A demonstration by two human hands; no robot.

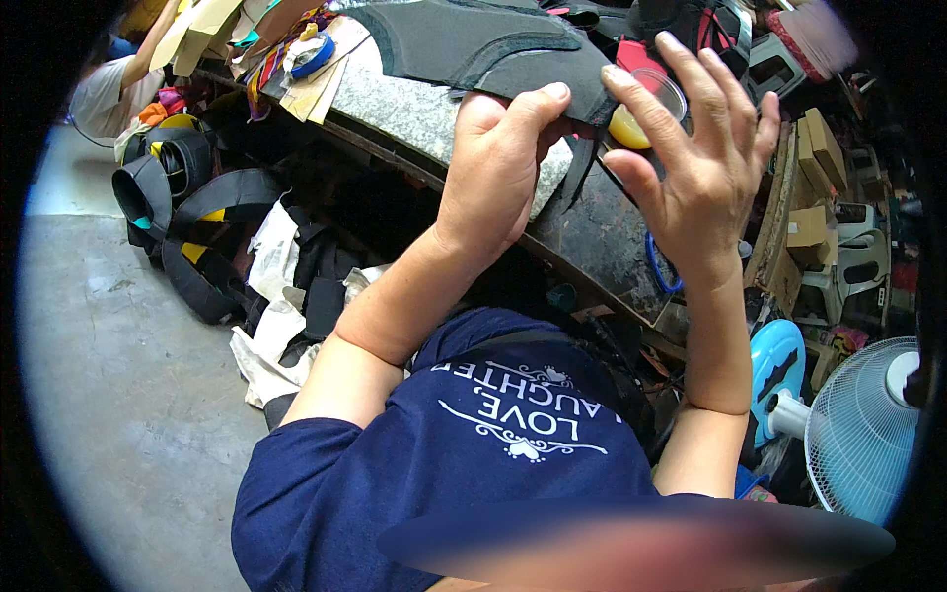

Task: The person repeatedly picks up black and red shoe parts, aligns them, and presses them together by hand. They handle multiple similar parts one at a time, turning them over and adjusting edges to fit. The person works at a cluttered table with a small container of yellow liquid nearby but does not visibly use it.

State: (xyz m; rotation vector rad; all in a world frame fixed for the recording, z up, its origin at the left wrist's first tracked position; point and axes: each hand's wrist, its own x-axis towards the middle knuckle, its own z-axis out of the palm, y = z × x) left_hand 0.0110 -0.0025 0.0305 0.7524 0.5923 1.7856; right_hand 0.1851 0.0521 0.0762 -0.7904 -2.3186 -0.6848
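A large dark grey cut piece of fabric [473, 44] lies over the speckled stone bench top [414, 109]. My left hand [498, 163] grips the near edge of that piece, thumb on top and fingers curled beneath. A thin dark strip [577, 168] hangs from the piece beside it. My right hand [695, 148] hovers just to the right with fingers spread, holding nothing. Behind its index finger and thumb sits a clear cup of yellow paste [636, 123], partly hidden by the hand.
Blue scissor handles [659, 266] poke out at the bench's near edge. Cardboard boxes [811, 227], a white fan [860, 434] and a blue disc [776, 360] crowd the right. Black straps and bags [197, 237] lie on the floor left. Another person [109, 89] sits far left.
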